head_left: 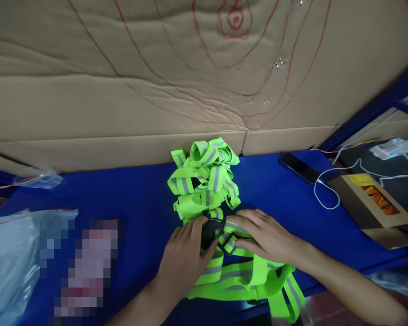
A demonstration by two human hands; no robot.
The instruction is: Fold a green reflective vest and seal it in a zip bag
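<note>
A pile of neon green straps with grey reflective bands (204, 181) lies bunched on the blue table (129, 203). A flatter length of the same strapping (245, 280) runs to the near edge and hangs over it. My left hand (183, 260) grips a black buckle (210, 231) on the strap, thumb and fingers closed around it. My right hand (265, 235) rests on the strap just right of the buckle, fingers together and pressing it down.
A large cardboard sheet with red pen curves (156, 77) stands behind the table. Clear plastic bags (10, 253) lie at the left. A black phone (299, 167) with a white cable (323, 190) and a brown box (374, 203) sit at the right.
</note>
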